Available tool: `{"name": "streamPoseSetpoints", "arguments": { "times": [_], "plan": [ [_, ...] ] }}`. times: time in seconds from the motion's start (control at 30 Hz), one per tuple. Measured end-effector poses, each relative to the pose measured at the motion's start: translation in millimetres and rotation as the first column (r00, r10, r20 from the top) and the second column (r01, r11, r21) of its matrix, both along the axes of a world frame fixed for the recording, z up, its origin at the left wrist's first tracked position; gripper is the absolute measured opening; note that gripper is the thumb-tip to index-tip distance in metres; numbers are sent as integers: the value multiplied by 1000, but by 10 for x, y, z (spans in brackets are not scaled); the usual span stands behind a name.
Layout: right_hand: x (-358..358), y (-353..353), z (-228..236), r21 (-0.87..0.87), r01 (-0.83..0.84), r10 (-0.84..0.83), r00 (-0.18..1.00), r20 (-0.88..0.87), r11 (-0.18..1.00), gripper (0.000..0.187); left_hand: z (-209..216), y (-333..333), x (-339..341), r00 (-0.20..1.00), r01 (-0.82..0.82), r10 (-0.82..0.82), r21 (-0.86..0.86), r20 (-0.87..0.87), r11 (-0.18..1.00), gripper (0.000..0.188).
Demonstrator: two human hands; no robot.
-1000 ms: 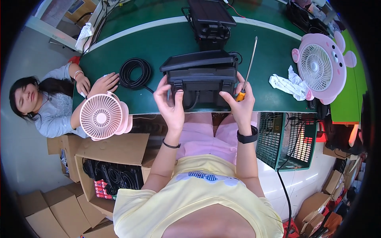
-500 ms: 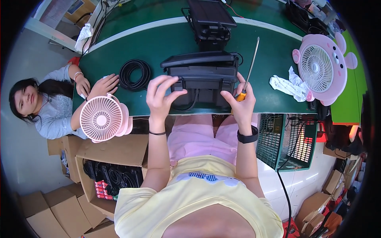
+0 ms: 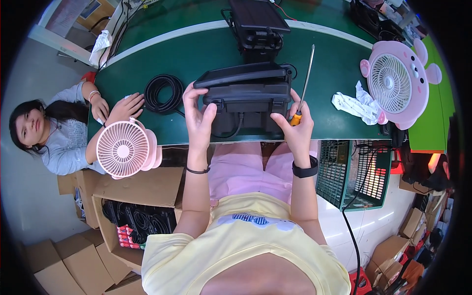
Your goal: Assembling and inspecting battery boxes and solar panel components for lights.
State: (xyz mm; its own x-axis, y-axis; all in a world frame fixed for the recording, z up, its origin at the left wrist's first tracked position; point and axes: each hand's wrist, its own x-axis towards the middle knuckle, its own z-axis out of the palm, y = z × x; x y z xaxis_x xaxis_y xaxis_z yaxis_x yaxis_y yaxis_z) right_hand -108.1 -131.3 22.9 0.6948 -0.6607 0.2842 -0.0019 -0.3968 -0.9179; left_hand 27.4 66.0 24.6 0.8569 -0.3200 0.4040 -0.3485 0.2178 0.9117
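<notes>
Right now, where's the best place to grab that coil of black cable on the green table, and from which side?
Take the coil of black cable by its near right arc, coming from the right and above. It lies flat as an open ring, so fingers can hook through the centre and pinch the bundled loops. Another person's hand rests at its left edge, and the person's left hand is closest on the right.

Two pink fans [image 3: 123, 148] [image 3: 396, 83], coiled black cable [image 3: 163, 93], white rag [image 3: 355, 104]

A black boxy device [image 3: 246, 101] lies flat at the green table's near edge, lid part ajar.
</notes>
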Motion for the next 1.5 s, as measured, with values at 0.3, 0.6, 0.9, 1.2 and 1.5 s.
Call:
{"name": "streamPoseSetpoints", "arguments": {
  "times": [0.3,0.6,0.9,1.2,1.5],
  "plan": [
    [64,6,42,13,-123,122,989,85,992,49,-15,-49,-184,989,-46,31,-100,-147,994,67],
    [450,219,215,-196,-64,64,998,-7,979,34,4,179,-234,957,-270,267,-17,-111,963,61],
    [-398,354,234,-272,-122,77,982,-172,955,16,155,407,-114,890,-456,381,469,252,756,52],
    [-525,558,348,-479,-306,167,936,-311,823,29,211,354,143,861,-453,270,407,432,793,58],
    [-550,640,317,-485,-262,115,944,-311,834,31,234,230,-102,832,-527,403,316,382,789,49]
  ]
}}
